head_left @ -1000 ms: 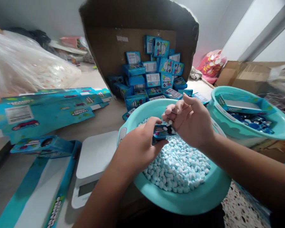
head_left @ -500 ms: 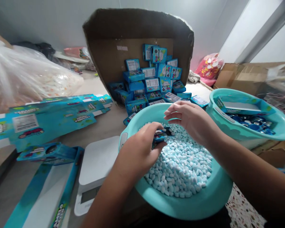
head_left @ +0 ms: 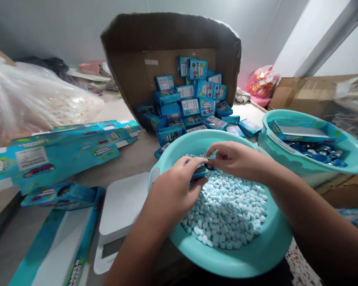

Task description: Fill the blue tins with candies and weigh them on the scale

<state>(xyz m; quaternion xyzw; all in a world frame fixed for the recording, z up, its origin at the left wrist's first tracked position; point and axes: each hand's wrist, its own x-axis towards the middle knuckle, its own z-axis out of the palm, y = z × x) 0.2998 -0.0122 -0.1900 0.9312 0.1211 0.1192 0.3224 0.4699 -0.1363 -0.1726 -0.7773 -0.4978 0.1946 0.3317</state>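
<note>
My left hand is wrapped around a small blue candy box, mostly hidden by the fingers. At the right end of this box, my right hand has its thumb and fingertips pinched together; what lies between them is hidden. Both hands are above a turquoise basin, which holds a heap of small pale blue and white candies.
A tipped cardboard box full of small blue candy boxes stands behind the basin. At left are a white scale, flat printed cartons and an open display tray. A second turquoise basin stands right.
My right hand has come down and left onto the end of the candy box, its fingers closing from a loose curl into a pinch. The left hand keeps its hold.
</note>
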